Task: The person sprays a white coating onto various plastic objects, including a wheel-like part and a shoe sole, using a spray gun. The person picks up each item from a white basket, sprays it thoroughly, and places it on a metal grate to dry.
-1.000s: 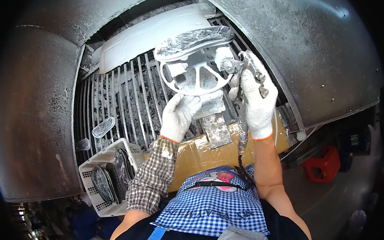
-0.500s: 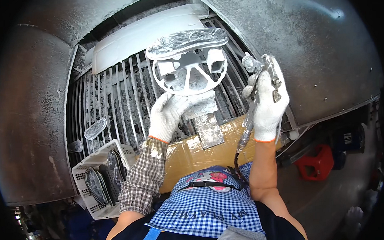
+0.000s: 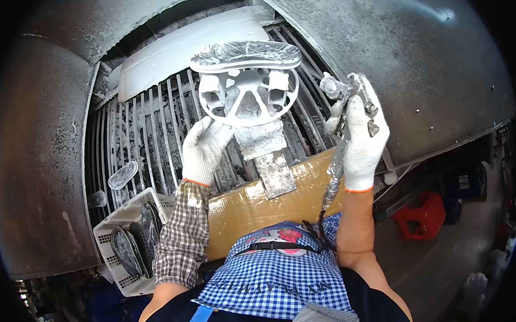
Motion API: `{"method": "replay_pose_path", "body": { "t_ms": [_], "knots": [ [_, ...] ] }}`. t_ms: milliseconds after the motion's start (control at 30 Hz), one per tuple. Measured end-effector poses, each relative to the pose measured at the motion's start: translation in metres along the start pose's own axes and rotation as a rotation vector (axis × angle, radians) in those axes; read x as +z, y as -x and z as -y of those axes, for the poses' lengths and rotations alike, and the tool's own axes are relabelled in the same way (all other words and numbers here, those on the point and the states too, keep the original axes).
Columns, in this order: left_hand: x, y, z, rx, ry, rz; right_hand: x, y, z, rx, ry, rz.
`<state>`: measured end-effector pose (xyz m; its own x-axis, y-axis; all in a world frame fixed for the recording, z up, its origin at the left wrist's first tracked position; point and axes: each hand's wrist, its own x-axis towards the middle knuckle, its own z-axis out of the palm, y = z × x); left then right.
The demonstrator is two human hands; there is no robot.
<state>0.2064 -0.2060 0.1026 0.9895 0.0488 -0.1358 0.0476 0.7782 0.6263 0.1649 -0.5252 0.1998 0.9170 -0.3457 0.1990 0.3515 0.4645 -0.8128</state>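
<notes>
In my right hand, white-gloved, is a paint-crusted spray gun; my fingers wrap its body and its nozzle faces left. A dark hose runs from its lower end toward my apron. My left hand, also gloved, is beside the lower left rim of a white-coated spoked wheel. Its thumb is apart from its fingers, whose tips are close to the rim; whether they touch it I cannot tell. On blocks above the wheel rests a long rounded panel, its top covered in shiny film and its edge white. A coated stand bears the wheel.
Metal bars form a grate under the wheel, with a pale sheet behind. At lower left, a white basket holds several dark film-covered panels. Taped brown cardboard lies along the front. Metal walls flank both sides; a red stool stands right.
My left hand has drawn back left and slightly down from the wheel's lower rim. The wheel and panel have turned a little. My right hand keeps the spray gun in nearly the same place.
</notes>
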Motion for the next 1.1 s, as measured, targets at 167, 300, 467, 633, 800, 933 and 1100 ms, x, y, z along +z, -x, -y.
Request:
{"method": "replay_pose_path", "body": {
  "t_ms": [167, 300, 467, 633, 800, 933, 1100],
  "knots": [
    [-0.006, 0.001, -0.011, 0.054, 0.032, 0.015, -0.001, 0.014, 0.015, 0.053, 0.000, 0.019],
    [-0.003, -0.001, 0.005, 0.025, 0.042, -0.031, 0.000, 0.023, 0.021, 0.070, 0.004, 0.049],
    [0.002, 0.010, 0.042, -0.139, 0.017, -0.043, 0.004, 0.021, 0.026, 0.005, 0.085, 0.008],
    [0.027, 0.013, 0.054, -0.179, 0.126, 0.001, 0.001, 0.026, 0.028, -0.020, 0.175, 0.094],
    [0.012, 0.010, 0.043, -0.147, 0.123, -0.026, -0.005, 0.026, 0.030, 0.048, 0.058, 0.088],
    [0.009, 0.008, 0.032, -0.147, 0.150, 0.001, -0.011, 0.023, 0.026, 0.036, 0.113, 0.142],
    [0.016, 0.011, 0.017, -0.095, 0.104, -0.015, -0.018, 0.022, 0.020, 0.027, 0.073, 0.142]
  ]
}}
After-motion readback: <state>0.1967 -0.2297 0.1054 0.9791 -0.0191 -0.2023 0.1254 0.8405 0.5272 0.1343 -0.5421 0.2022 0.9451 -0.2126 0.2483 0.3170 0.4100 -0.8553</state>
